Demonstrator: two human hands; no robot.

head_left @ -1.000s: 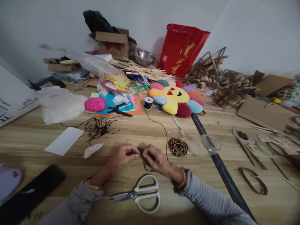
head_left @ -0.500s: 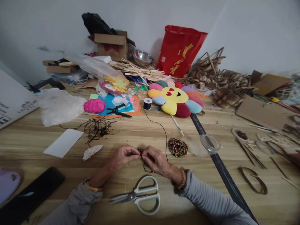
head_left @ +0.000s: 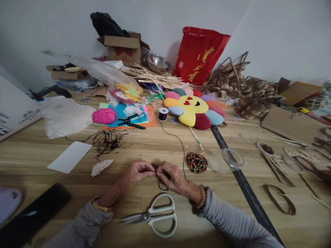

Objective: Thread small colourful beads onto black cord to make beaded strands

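In the head view, my left hand (head_left: 137,172) and my right hand (head_left: 172,175) meet over the table, fingertips pinched together on a beaded cord (head_left: 163,188). Small dark and coloured beads show between the hands, and part of the strand hangs in a loop below my right hand. My fingers hide the exact spot they grip. A black cord runs from a spool (head_left: 163,114) down to beside my right hand. Right of that hand lies a coil of multicoloured beads (head_left: 196,162). Scissors with pale handles (head_left: 161,215) rest just below my hands, blades pointing left.
Left of my hands are a crumpled tissue (head_left: 101,167), a white card (head_left: 69,156), tangled black cord (head_left: 107,141) and a black phone-like slab (head_left: 36,213). A flower cushion (head_left: 193,107) and pliers (head_left: 129,121) lie farther back. A clear round container (head_left: 232,158) stands right.
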